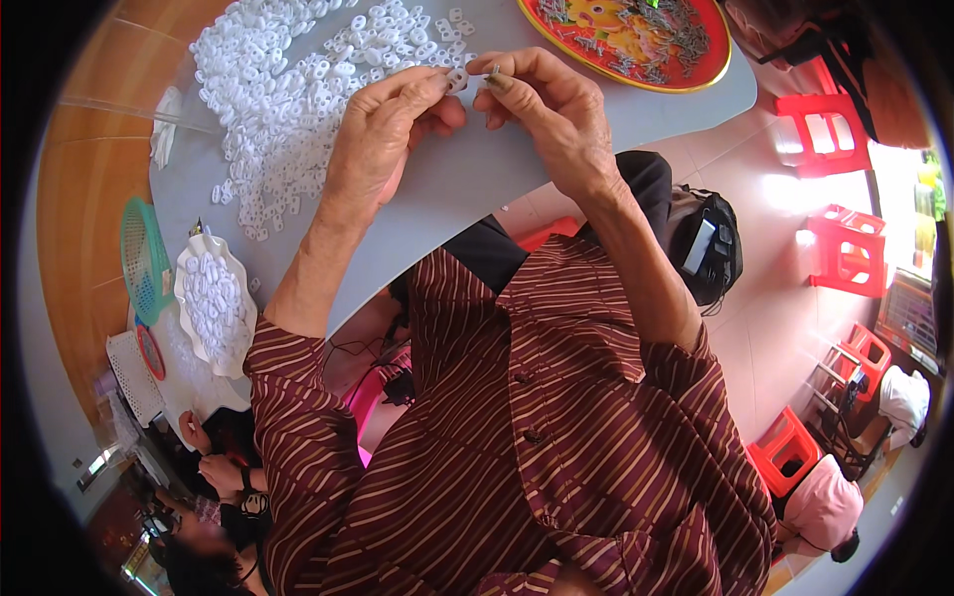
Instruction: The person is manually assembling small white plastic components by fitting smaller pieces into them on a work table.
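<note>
Over the grey table (467,184), my two hands are close together, nearly meeting at the fingertips. My left hand (373,129) pinches a small white oval plastic piece (457,79) with holes between thumb and forefinger. Between the thumb and fingers of my right hand (561,119) is a tiny metal pin (495,70), perhaps a screw, mostly hidden by the fingertips. A large heap of similar white plastic pieces (248,79) spreads to the left of and beyond my left hand. Past my right hand lies a round red tray (686,79) scattered with many small metal pins.
At the left are a scalloped white dish (186,288) full of white pieces and a green basket (147,253). Another person's hands (221,472) show at the lower left. Red stools (848,253) and a black bag (711,258) are to the right.
</note>
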